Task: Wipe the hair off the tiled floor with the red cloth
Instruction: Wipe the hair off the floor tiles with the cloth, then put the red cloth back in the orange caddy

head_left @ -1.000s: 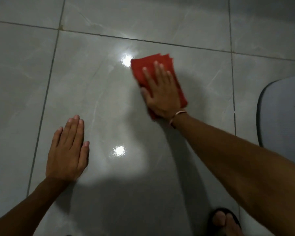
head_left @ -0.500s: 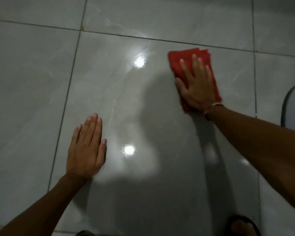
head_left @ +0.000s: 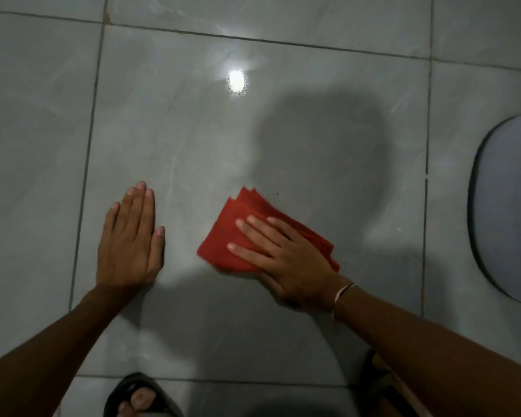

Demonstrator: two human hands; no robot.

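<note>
A folded red cloth [head_left: 238,224] lies flat on the glossy grey tiled floor [head_left: 193,130], near the middle of a large tile. My right hand [head_left: 283,260] presses down on the cloth's near right part, fingers spread and pointing left. My left hand [head_left: 131,239] rests flat on the bare tile to the left of the cloth, palm down, holding nothing. A tiny dark speck [head_left: 277,193] sits on the tile just beyond the cloth's far corner. I cannot make out any hair on the floor.
A grey mat with a dark rim [head_left: 506,206] lies at the right edge. My sandalled foot [head_left: 139,398] shows at the bottom, below the left arm. Grout lines run across the top and down both sides. A lamp's reflection [head_left: 236,80] glares on the tile.
My right hand has dragged the red cloth from the far side of the tile back toward me and to the left. My left hand stays flat on the floor.
</note>
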